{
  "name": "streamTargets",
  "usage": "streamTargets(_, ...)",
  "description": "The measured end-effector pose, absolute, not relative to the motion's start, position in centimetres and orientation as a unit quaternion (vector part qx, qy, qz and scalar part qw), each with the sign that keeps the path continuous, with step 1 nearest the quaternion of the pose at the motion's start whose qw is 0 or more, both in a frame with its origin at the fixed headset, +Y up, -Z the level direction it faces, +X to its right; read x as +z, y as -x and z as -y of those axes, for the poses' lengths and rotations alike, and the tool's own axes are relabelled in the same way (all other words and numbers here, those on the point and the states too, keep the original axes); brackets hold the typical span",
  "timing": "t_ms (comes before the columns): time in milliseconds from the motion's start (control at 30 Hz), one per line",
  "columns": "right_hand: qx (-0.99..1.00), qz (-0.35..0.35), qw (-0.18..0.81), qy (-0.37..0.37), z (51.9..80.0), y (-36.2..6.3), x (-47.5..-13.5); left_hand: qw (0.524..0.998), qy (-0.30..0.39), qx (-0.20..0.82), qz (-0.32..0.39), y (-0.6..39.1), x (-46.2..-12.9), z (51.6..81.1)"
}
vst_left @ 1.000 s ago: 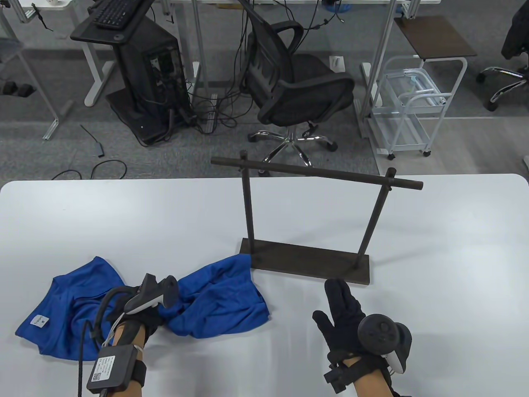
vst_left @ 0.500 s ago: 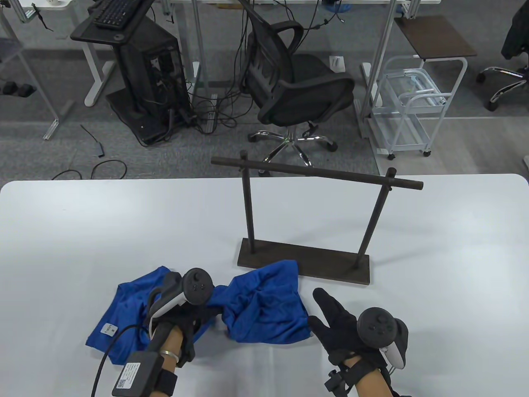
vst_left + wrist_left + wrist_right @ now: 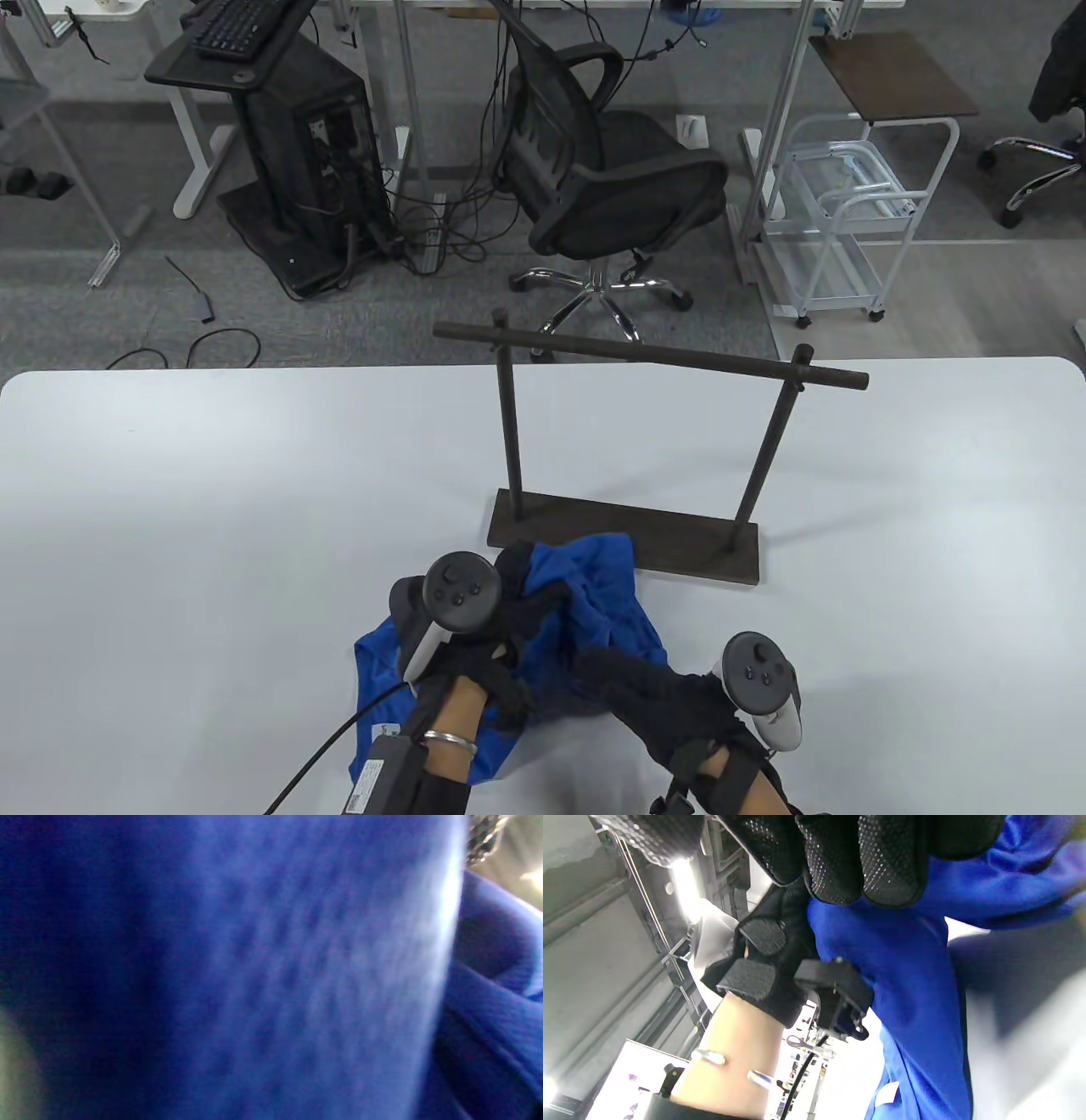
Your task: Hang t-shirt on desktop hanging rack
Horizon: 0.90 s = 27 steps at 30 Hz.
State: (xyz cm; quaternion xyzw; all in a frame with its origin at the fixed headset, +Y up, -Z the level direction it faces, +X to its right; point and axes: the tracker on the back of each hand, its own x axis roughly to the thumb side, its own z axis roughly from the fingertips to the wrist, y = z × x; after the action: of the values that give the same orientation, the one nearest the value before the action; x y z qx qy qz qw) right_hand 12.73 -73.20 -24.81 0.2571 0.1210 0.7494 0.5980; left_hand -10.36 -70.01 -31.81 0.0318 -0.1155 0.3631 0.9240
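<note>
My left hand grips the blue t-shirt in a bunched fold, fingers closed into the cloth. My right hand has its fingers closed on the cloth from the right side; the right wrist view shows the fingertips pressed onto blue fabric. The t-shirt lies crumpled on the counter, between both hands, its far edge touching the near edge of the rack base.

The hanging rack stands directly beyond the cloth. Its bar runs left to right, the right end slightly nearer me, and sits well above the bundle. Both hands lie toward the left post, the left hand nearer to it.

Assessment: the bundle must rise and travel away from me, spread along the bar's axis. The left wrist view shows only blurred fabric.
</note>
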Motion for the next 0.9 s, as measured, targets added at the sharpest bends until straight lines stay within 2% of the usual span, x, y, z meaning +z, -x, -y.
streamTargets(67,0.75,-0.125,0.596,-0.256,73.5,-12.5,-24.9,0.922,-0.052,0.366,0.114,10.3,-31.5,69.7)
streamTargets(167,0.752,-0.154,0.601,-0.223,74.4,-12.3,-25.3,0.908,-0.069,0.386,0.15,10.2,-30.7,69.3)
streamTargets(367,0.729,-0.166,0.644,-0.162,75.5,-12.0,-26.7,0.884,-0.06,0.42,0.197,9.7,-29.7,68.4)
streamTargets(500,0.618,-0.2,0.742,-0.166,75.3,-10.9,-28.4,0.873,-0.059,0.425,0.232,9.4,-29.3,67.2)
streamTargets(600,0.559,-0.209,0.779,-0.189,75.0,-9.9,-29.6,0.868,-0.073,0.424,0.248,9.3,-28.8,66.6)
streamTargets(733,0.503,-0.232,0.802,-0.223,74.2,-8.8,-30.8,0.89,-0.085,0.341,0.289,8.2,-28.0,65.7)
streamTargets(900,0.539,-0.193,0.789,-0.224,72.5,-9.8,-31.9,0.914,-0.123,0.237,0.307,7.0,-27.3,65.2)
